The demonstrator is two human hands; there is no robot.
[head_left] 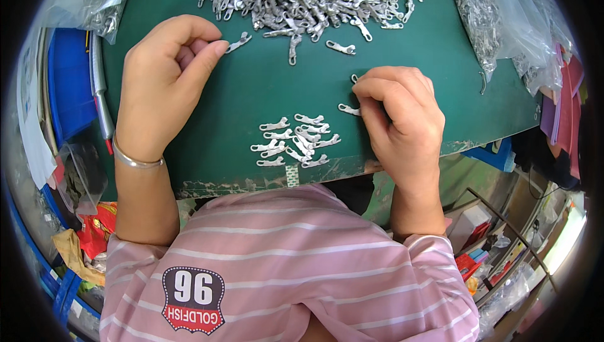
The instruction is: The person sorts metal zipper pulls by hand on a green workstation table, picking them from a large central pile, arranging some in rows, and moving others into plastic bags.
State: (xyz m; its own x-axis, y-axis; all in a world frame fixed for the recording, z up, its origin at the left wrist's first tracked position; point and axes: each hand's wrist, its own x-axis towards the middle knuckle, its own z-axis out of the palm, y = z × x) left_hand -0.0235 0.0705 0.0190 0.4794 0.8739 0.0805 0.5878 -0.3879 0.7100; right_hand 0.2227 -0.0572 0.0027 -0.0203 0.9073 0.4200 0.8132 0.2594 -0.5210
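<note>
My left hand [170,68], a metal bangle on its wrist, is closed in a pinch at the left of the green table. Thumb and forefinger meet at one end of a small silver metal clasp-like piece [239,42]. On the right, my right hand [402,103] has its fingers curled together; the looped end of another clasp-like piece [355,79] peeks out at its fingertips. A further silver piece [348,109] lies beside them, partly hidden by the fingers. Between my hands and nearer to me lies a small group of these pieces [302,142], several in loose rows.
A large heap of the same pieces [308,2] covers the far middle of the green table [251,90]. Several strays lie along its near edge. Clear plastic bags of metal parts [478,21] stand far right and far left. A blue bin [70,81] flanks the left edge.
</note>
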